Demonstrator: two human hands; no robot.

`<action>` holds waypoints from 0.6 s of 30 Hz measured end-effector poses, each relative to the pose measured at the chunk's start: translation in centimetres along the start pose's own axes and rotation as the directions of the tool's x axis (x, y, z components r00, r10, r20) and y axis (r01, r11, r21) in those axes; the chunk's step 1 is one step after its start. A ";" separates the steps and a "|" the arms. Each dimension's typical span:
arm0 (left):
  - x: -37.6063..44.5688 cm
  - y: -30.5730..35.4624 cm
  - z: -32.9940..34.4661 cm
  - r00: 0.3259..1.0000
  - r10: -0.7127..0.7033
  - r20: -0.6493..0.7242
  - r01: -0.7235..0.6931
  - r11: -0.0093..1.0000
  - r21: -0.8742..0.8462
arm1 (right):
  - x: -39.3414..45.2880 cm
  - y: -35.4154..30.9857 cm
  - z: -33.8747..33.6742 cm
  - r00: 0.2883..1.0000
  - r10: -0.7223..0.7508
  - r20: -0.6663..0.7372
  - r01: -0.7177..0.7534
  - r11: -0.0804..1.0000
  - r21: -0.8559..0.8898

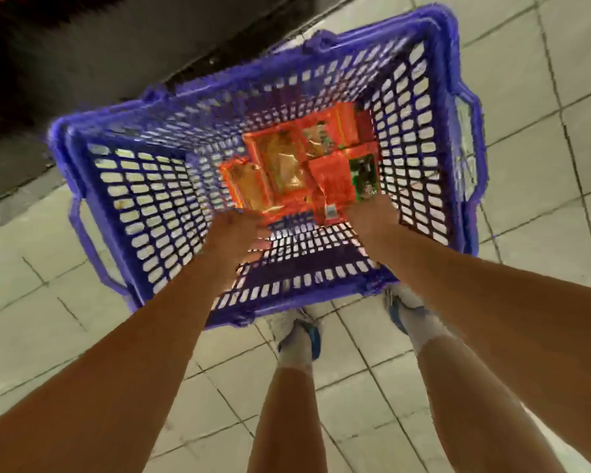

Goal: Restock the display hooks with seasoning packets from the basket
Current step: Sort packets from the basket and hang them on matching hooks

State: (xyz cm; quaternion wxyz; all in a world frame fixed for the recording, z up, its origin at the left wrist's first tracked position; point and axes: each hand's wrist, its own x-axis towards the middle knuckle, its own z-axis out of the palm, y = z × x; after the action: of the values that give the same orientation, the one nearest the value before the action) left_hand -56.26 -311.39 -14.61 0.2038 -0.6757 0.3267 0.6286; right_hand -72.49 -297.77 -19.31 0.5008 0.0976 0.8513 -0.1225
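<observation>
Both your hands down in the blue basket [93,186], left hand [234,238] loosely cupped, right hand [372,216] at three o'clock pinching an orange seasoning packet [331,186].

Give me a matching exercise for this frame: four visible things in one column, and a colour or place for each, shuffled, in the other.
Things:
1. basket
2. seasoning packets
3. left hand
4. shoes

Descriptions:
A. orange, lying on the basket bottom
B. on the tiled floor, below the near rim
C. purple, with slotted walls
D. inside the basket, at the near edge of the orange pile

Pairs: 1-C, 2-A, 3-D, 4-B
</observation>
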 end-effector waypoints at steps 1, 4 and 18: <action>1.8 -0.3 0.5 0.999 0.020 -0.026 -0.018 0.996 0.084 | 1.3 -0.1 0.6 0.997 -0.023 -0.067 0.021 0.999 -0.031; 5.6 -1.6 1.0 0.997 0.064 -0.033 -0.053 0.959 0.279 | 5.0 -0.7 3.1 0.987 0.084 -0.136 -0.090 0.995 -0.040; 6.6 -3.1 2.6 0.991 0.128 -0.043 -0.113 0.962 0.250 | 8.4 -0.6 4.6 0.983 -0.136 -0.119 0.080 0.917 -0.392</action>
State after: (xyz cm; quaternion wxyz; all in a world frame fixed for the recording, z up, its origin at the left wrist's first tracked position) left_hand -55.95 -308.63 -21.83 0.2380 -0.6420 0.4485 0.5744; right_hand -72.87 -299.39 -28.74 0.4400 -0.0415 0.8966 0.0271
